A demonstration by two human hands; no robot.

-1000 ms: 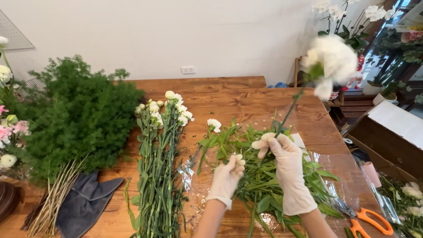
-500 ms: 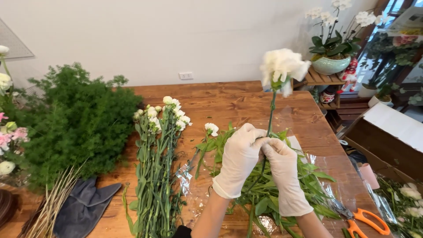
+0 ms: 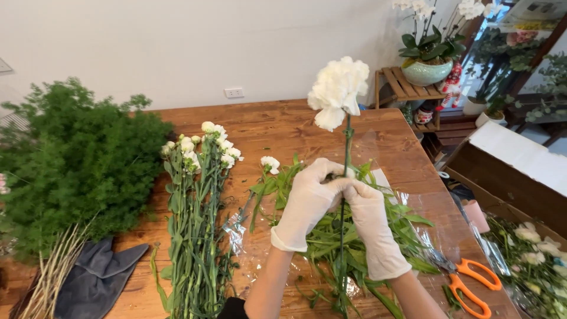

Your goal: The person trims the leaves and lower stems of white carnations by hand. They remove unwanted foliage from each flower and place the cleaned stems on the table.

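Head view: both gloved hands grip one white carnation (image 3: 338, 94) upright above the wooden table (image 3: 277, 127). The left hand (image 3: 307, 204) has its fingers curled shut around the thin green stem, and the right hand (image 3: 371, 227) pinches the stem just below it. The stem looks light and bendy, the ruffled bloom fragile, so the stem is probably the safer hold. Orange scissors (image 3: 469, 280) lie right of the carnation, bunched white flowers (image 3: 198, 195) left.
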